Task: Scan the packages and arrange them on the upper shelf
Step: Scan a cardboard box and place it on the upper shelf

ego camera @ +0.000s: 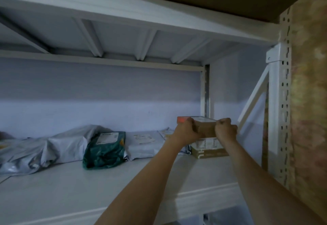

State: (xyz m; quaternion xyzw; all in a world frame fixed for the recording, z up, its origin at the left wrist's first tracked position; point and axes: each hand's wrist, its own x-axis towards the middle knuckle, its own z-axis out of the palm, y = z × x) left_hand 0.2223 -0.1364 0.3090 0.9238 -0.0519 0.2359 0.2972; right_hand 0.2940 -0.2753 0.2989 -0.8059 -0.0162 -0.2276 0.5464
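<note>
Head view looks up into a white metal shelf (109, 185). Both arms reach to its far right corner, where a small brown cardboard box (205, 127) is held above a larger printed carton (208, 147) that sits on the shelf; whether the two touch cannot be told. Left hand (187, 131) has its grip curled round the box's left end, with something orange-red (182, 119) showing above its fingers. Right hand (225, 129) has its grip curled round the right end. Along the back lie a white mailer (145, 143), a dark green parcel (104, 149) and crumpled grey bags (53, 147).
</note>
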